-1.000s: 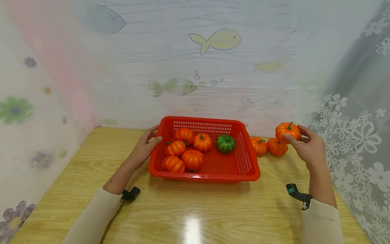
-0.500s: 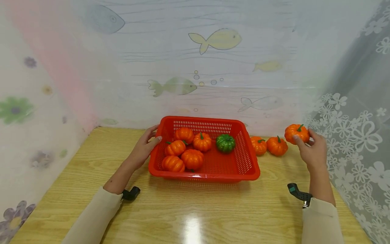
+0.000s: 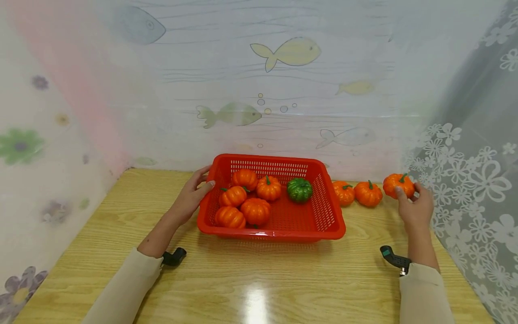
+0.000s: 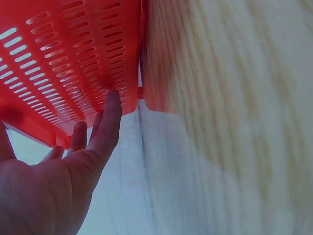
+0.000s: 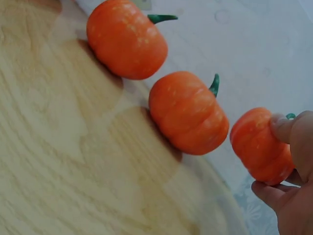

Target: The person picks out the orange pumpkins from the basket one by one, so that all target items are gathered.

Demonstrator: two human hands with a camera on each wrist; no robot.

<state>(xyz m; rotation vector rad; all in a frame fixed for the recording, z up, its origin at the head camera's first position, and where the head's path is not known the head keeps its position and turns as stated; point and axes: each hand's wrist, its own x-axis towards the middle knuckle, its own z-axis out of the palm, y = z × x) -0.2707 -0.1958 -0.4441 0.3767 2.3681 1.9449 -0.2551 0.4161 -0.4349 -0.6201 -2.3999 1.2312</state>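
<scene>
A red plastic basket [image 3: 271, 235] stands on the table with several small orange pumpkins [image 3: 256, 211] on its left side and one green pumpkin [image 3: 299, 191] at the right. At the basket's left rim is my left hand [image 3: 189, 200], thumb over the edge and fingers along the outer wall, which the left wrist view shows from below. My right hand [image 3: 417, 207] pinches an orange pumpkin [image 3: 395, 186] by its side, thumb in front; whether it touches the table I cannot tell. Two more orange pumpkins [image 5: 188, 112] sit in a row beside it, right of the basket.
The wooden table [image 3: 259, 274] meets a wall covering [image 3: 283, 90] printed with fish close behind the basket. A lace-patterned curtain [image 3: 481, 216] hangs along the right edge, close to my right hand.
My right hand has carried its orange pumpkin rightward and down, from above the row to the row's right end. The left hand and basket have stayed in place.
</scene>
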